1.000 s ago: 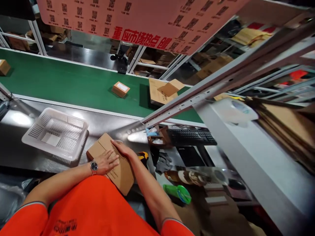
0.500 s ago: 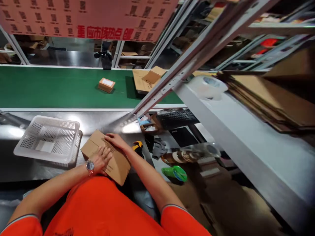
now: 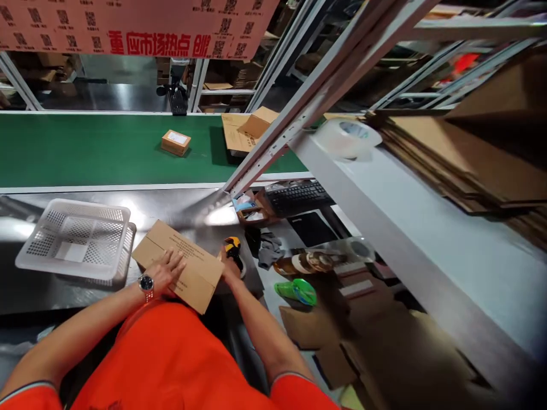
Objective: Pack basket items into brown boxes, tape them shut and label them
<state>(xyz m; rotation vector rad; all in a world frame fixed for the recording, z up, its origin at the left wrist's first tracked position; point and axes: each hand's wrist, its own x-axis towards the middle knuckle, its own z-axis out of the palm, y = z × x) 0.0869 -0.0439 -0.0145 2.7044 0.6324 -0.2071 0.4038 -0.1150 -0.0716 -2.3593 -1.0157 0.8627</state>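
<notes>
A closed brown cardboard box (image 3: 194, 273) with printed lines lies slantwise on the metal table, against the front of my orange shirt. My left hand (image 3: 164, 272), below a wristwatch, rests flat on its top with fingers stretched out. At the box's right end, my right hand (image 3: 229, 266) is closed round the near side of a yellow and black tape dispenser (image 3: 233, 246). Part of its grip is hidden behind the hand. The dispenser stands on the table, with the pale edge of a tape roll showing at its right.
White plastic baskets (image 3: 72, 239), stacked, stand at the left. Beyond runs a green conveyor belt (image 3: 85, 154) with a small carton (image 3: 175, 142) and an opened box (image 3: 239, 134). A slanted metal post (image 3: 273, 151) and a shelf with a tape roll (image 3: 348, 138) rise at right.
My right hand has left the top of the box and moved right to the tape dispenser. My left hand stays on the box. The whole view has shifted slightly.
</notes>
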